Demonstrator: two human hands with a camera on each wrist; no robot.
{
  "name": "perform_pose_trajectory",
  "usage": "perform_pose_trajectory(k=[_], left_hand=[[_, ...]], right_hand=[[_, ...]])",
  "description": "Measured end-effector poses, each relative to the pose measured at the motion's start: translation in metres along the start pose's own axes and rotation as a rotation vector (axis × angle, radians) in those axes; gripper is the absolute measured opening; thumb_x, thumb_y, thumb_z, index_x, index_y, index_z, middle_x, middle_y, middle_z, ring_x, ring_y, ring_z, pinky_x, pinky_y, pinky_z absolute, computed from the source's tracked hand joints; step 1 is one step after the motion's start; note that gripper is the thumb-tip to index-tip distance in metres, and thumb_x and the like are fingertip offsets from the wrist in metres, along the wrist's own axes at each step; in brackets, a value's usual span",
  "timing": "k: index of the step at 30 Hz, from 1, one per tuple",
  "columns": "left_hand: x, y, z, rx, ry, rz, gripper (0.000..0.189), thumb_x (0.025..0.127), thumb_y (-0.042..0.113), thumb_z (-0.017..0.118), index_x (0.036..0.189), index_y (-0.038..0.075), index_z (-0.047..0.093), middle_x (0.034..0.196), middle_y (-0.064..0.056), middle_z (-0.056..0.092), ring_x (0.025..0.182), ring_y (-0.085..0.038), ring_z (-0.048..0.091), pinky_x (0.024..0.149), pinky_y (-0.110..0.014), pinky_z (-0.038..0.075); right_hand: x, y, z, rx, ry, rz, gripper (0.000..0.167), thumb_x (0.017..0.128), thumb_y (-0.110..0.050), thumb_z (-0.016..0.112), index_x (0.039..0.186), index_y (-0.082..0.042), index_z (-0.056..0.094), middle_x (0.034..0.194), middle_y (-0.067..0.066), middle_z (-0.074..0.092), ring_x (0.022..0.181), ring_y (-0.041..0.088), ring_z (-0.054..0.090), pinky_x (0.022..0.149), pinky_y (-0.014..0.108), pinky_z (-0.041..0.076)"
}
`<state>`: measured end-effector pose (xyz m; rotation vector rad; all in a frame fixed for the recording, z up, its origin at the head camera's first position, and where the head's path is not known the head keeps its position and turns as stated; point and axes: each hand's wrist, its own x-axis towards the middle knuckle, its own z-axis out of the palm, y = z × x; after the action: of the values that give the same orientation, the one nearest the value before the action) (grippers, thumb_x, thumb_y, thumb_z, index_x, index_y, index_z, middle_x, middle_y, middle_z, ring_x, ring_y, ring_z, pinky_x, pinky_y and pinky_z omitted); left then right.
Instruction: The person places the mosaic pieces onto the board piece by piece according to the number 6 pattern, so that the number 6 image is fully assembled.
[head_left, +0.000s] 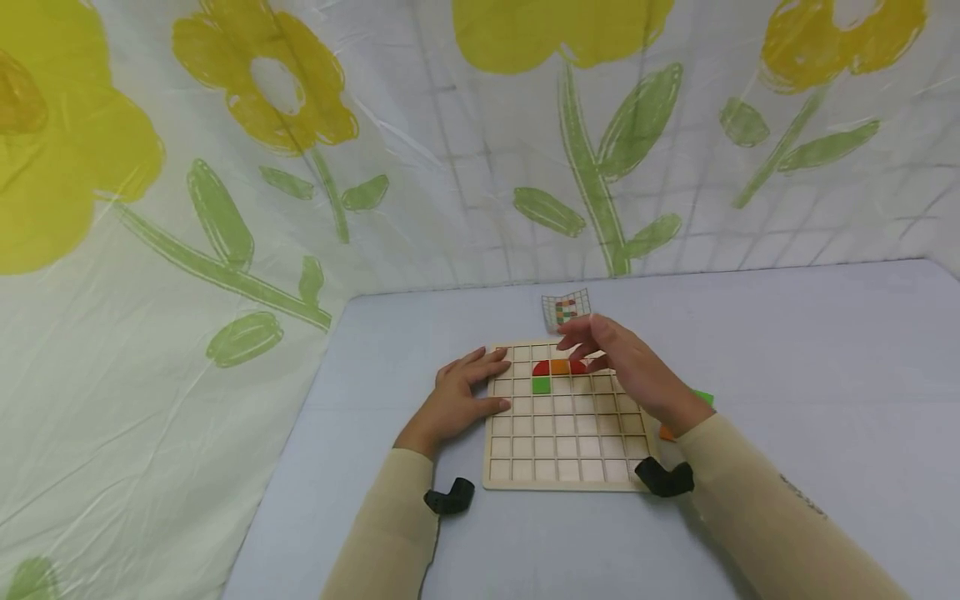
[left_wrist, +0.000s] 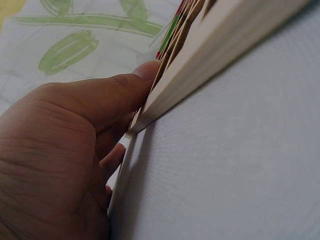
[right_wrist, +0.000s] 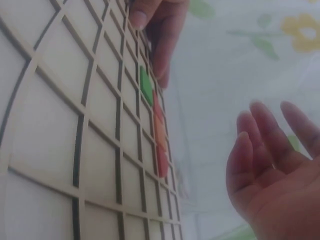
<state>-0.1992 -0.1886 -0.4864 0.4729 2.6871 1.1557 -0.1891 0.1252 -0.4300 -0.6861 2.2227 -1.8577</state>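
A square wooden grid board (head_left: 555, 448) lies on the table. In its upper rows sit a red rounded piece (head_left: 542, 368), an orange square (head_left: 559, 367), another red rounded piece (head_left: 577, 367) and, below the first red one, a green square (head_left: 541, 385). My left hand (head_left: 463, 393) rests at the board's left edge, thumb and fingers extended onto its rim. Over the board's upper right my right hand (head_left: 626, 360) hovers with loosely bent fingers. The right wrist view shows this right hand (right_wrist: 275, 170) raised off the grid, nothing between its fingers.
Behind the board stands a small curled pattern card (head_left: 566, 310) with a coloured grid. Partly hidden by my right wrist, a green piece (head_left: 703, 397) and an orange piece (head_left: 667, 433) lie right of the board. A flower-printed curtain (head_left: 465, 167) borders the table's back and left.
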Motion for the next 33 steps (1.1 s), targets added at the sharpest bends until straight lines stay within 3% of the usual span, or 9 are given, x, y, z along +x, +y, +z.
perform_pose_trajectory(k=[5,19,24,33], left_hand=[[0.0,-0.002,0.0,0.005,-0.001,0.019,0.065,0.092,0.033,0.089,0.152,0.019,0.067,0.165,0.025,0.043,0.161,-0.012,0.019,0.126,-0.049,0.009],[0.0,-0.002,0.0,-0.019,0.001,-0.002,0.066,0.092,0.035,0.09,0.152,0.022,0.068,0.164,0.027,0.043,0.162,-0.013,0.017,0.126,-0.053,0.013],[0.0,-0.002,0.0,0.009,-0.001,0.011,0.066,0.092,0.034,0.089,0.153,0.021,0.067,0.164,0.027,0.043,0.162,-0.012,0.019,0.126,-0.05,0.012],[0.0,-0.001,-0.001,0.006,-0.004,0.021,0.066,0.093,0.034,0.089,0.153,0.02,0.067,0.166,0.023,0.043,0.162,-0.014,0.019,0.126,-0.05,0.011]], right_hand=[[-0.006,-0.001,-0.005,-0.016,0.002,0.029,0.059,0.121,-0.046,0.026,0.149,-0.005,0.058,0.136,0.014,0.066,0.122,0.046,0.06,0.102,0.052,0.052],[-0.027,0.004,-0.026,-0.07,0.033,0.054,0.054,0.121,-0.042,0.026,0.147,-0.007,0.059,0.137,0.012,0.065,0.122,0.033,0.059,0.101,0.042,0.051],[-0.036,0.008,-0.035,-0.091,0.051,0.072,0.056,0.121,-0.041,0.026,0.148,-0.002,0.056,0.138,0.013,0.065,0.123,0.032,0.059,0.1,0.035,0.051],[-0.048,0.012,-0.049,-0.131,0.066,0.114,0.06,0.121,-0.044,0.026,0.15,-0.001,0.055,0.139,0.014,0.064,0.124,0.033,0.058,0.099,0.034,0.051]])
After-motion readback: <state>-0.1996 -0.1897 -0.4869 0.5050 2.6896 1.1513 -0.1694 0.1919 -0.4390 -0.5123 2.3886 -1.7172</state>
